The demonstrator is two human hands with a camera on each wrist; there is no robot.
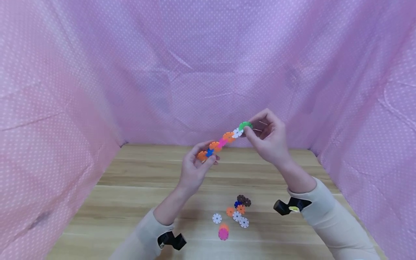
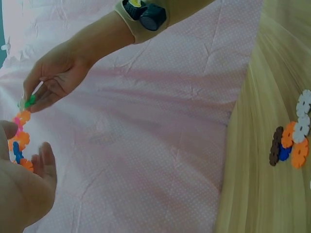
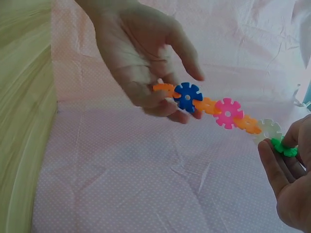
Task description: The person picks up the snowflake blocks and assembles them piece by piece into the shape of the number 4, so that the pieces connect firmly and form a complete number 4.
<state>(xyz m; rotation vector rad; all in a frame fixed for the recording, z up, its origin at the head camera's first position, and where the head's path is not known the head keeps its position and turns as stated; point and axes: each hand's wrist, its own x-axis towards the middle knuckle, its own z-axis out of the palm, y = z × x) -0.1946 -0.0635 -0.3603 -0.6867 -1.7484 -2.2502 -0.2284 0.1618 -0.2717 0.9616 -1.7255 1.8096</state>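
The right grip (image 1: pixel 271 139) pinches the green disc (image 1: pixel 245 125), the top end of a chain of notched discs (image 1: pixel 229 137). From there the chain's long axis slants down leftward to the left grip (image 1: pixel 193 168), which is spread around the blue disc (image 3: pixel 187 97) and orange end disc (image 1: pixel 202 156), thumb standing off; finger contact is unclear. Loose discs (image 1: pixel 237 216) lie below both, on the counter (image 1: pixel 139 187).
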